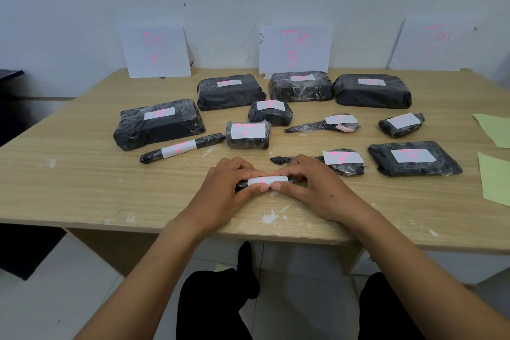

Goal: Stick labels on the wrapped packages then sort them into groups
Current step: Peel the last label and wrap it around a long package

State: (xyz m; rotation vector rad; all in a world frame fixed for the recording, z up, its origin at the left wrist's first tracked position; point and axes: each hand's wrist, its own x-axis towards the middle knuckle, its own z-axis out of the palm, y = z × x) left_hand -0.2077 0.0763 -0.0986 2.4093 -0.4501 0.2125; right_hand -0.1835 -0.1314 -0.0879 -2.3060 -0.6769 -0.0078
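Note:
A thin black wrapped package (242, 184) lies near the table's front edge with a white label (267, 180) across it. My left hand (226, 185) and my right hand (311, 188) both grip it, thumbs pressing on the label's lower edge. Beyond it lie several black wrapped packages that carry white labels with pink writing: a large block (158, 124), a stick-shaped one (182, 148), a small one (247, 135) and a flat one (414, 159).
Three white signs with pink writing lean on the wall: left (156, 50), middle (295, 48), right (436, 41). Green paper sheets (494, 179) lie at the right edge of the wooden table (82, 179). My knees show below the table's front edge.

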